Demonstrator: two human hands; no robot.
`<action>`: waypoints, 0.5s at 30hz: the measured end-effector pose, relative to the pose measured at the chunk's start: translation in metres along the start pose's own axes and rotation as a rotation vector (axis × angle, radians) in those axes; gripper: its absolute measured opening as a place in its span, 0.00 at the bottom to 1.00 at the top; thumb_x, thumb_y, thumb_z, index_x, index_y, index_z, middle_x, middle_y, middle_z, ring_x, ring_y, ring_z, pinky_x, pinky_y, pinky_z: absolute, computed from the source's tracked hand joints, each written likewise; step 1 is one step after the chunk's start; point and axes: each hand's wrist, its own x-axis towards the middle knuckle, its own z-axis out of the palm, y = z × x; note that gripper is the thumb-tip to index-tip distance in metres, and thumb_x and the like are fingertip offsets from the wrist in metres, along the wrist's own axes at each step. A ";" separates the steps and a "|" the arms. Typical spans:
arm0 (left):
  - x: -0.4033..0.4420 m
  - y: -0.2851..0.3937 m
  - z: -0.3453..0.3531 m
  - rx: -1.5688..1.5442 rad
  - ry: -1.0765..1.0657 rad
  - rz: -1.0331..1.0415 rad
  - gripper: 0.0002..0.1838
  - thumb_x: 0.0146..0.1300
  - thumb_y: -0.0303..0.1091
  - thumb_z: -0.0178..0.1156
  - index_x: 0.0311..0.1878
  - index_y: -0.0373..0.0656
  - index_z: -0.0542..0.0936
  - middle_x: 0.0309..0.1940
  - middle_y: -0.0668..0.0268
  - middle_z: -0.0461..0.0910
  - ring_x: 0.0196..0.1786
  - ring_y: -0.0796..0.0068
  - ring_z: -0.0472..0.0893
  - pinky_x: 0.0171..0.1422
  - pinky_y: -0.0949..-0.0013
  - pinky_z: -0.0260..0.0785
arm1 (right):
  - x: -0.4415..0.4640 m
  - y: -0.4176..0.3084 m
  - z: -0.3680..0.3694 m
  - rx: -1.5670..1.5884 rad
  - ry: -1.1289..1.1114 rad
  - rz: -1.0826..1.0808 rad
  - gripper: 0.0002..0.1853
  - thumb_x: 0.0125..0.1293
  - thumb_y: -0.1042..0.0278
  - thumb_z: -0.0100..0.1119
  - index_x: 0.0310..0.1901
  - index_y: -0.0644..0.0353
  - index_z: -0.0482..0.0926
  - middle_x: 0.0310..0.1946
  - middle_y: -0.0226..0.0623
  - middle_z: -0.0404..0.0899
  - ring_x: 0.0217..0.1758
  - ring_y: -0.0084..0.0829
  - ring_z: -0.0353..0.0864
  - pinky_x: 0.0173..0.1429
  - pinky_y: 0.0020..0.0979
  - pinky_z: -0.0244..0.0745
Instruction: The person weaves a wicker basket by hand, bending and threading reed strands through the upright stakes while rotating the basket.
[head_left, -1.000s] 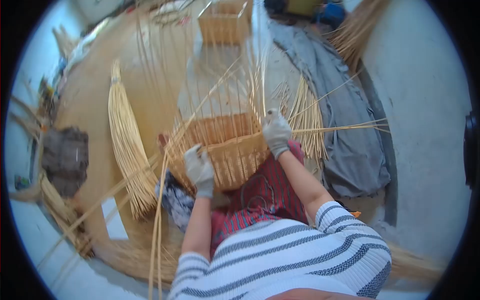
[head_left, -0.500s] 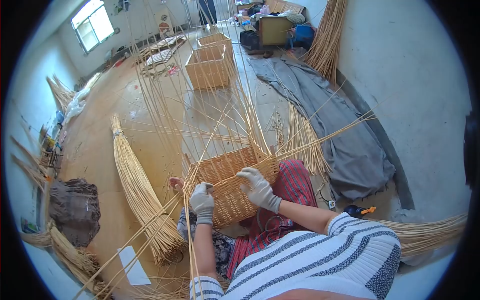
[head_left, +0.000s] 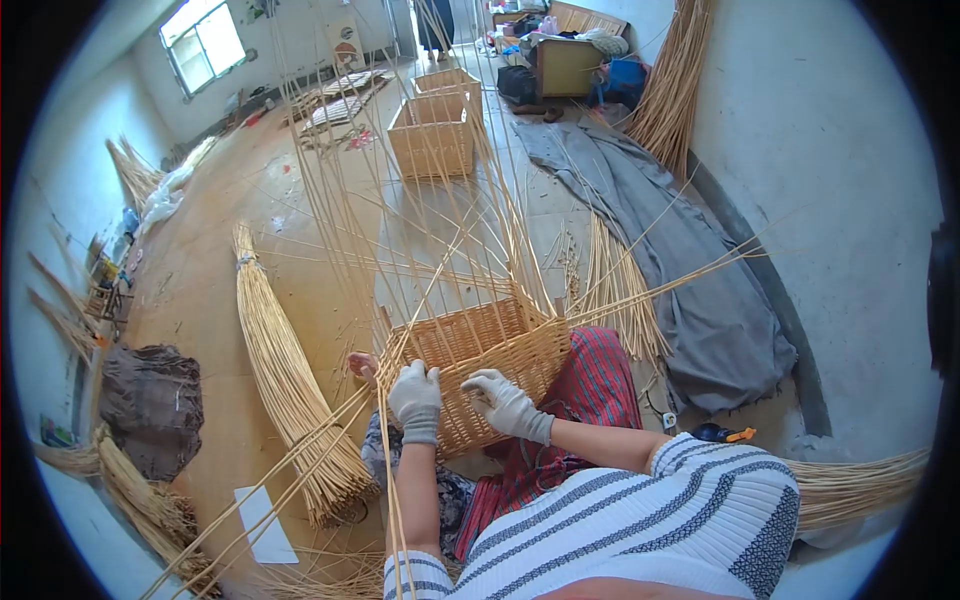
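The basket (head_left: 500,358) sits at the person's lap, its walls woven partway up by the look of them, while the stakes (head_left: 518,235) rising above the weave are unwoven and loose ends trail from both near corners, so the rim seems unfinished. The left hand (head_left: 415,400) curls at the near wall's left, its grip unclear; the right hand (head_left: 508,405) lies loosely half-spread against that wall.
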 end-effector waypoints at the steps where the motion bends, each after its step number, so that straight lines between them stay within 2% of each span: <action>1: 0.002 0.004 0.001 0.074 -0.013 -0.014 0.15 0.64 0.48 0.64 0.37 0.45 0.81 0.38 0.55 0.83 0.38 0.51 0.85 0.42 0.51 0.77 | -0.002 0.002 -0.002 -0.109 -0.037 -0.036 0.17 0.62 0.76 0.63 0.53 0.58 0.78 0.53 0.45 0.76 0.58 0.46 0.77 0.63 0.40 0.75; 3: 0.007 0.007 0.004 0.116 -0.053 -0.028 0.15 0.63 0.48 0.63 0.38 0.44 0.83 0.41 0.54 0.83 0.39 0.52 0.86 0.44 0.53 0.79 | -0.002 0.007 -0.004 -0.128 -0.053 -0.038 0.16 0.62 0.75 0.63 0.53 0.57 0.78 0.52 0.45 0.76 0.57 0.47 0.78 0.62 0.40 0.76; 6: 0.013 0.009 0.002 0.237 -0.167 -0.002 0.15 0.65 0.44 0.61 0.39 0.40 0.84 0.39 0.51 0.84 0.42 0.53 0.87 0.47 0.54 0.80 | -0.002 0.016 -0.009 -0.115 -0.069 -0.016 0.15 0.62 0.73 0.63 0.52 0.56 0.78 0.52 0.46 0.76 0.55 0.48 0.78 0.61 0.40 0.76; 9: 0.021 0.000 0.013 0.277 -0.209 -0.022 0.13 0.64 0.42 0.60 0.37 0.41 0.85 0.37 0.50 0.85 0.41 0.54 0.87 0.46 0.54 0.80 | -0.004 0.026 -0.015 -0.086 -0.065 0.005 0.15 0.63 0.74 0.63 0.51 0.56 0.79 0.51 0.45 0.77 0.56 0.47 0.78 0.61 0.39 0.76; 10: 0.018 0.003 0.005 0.249 -0.173 0.010 0.12 0.63 0.40 0.60 0.37 0.42 0.86 0.37 0.48 0.86 0.41 0.54 0.87 0.47 0.55 0.80 | -0.007 0.028 -0.016 -0.089 -0.062 -0.007 0.15 0.63 0.74 0.63 0.51 0.56 0.78 0.51 0.44 0.77 0.57 0.46 0.78 0.62 0.38 0.76; 12: 0.020 -0.014 0.016 0.214 -0.102 0.118 0.11 0.63 0.40 0.60 0.36 0.43 0.84 0.35 0.51 0.85 0.39 0.53 0.86 0.44 0.54 0.80 | -0.009 0.023 -0.020 -0.101 -0.012 -0.002 0.13 0.62 0.73 0.63 0.49 0.55 0.79 0.48 0.45 0.78 0.54 0.49 0.78 0.60 0.41 0.76; 13: 0.017 -0.024 0.022 0.180 -0.013 0.218 0.12 0.64 0.42 0.59 0.35 0.44 0.81 0.33 0.55 0.83 0.36 0.53 0.85 0.41 0.53 0.78 | -0.008 0.027 -0.021 -0.120 0.006 -0.079 0.12 0.61 0.73 0.62 0.48 0.55 0.79 0.47 0.46 0.78 0.54 0.49 0.78 0.60 0.42 0.75; 14: 0.016 -0.032 0.030 0.150 0.018 0.254 0.12 0.65 0.44 0.60 0.33 0.45 0.79 0.31 0.57 0.82 0.34 0.54 0.84 0.39 0.52 0.76 | -0.011 0.032 -0.021 -0.129 -0.008 -0.063 0.11 0.62 0.73 0.61 0.47 0.55 0.79 0.47 0.47 0.78 0.54 0.49 0.78 0.60 0.42 0.75; 15: 0.015 -0.028 0.022 0.174 -0.031 0.248 0.11 0.65 0.42 0.60 0.33 0.45 0.79 0.31 0.56 0.82 0.34 0.53 0.84 0.40 0.52 0.77 | -0.014 0.029 -0.024 -0.123 -0.024 -0.091 0.11 0.62 0.73 0.61 0.47 0.55 0.79 0.47 0.47 0.78 0.53 0.49 0.78 0.59 0.43 0.75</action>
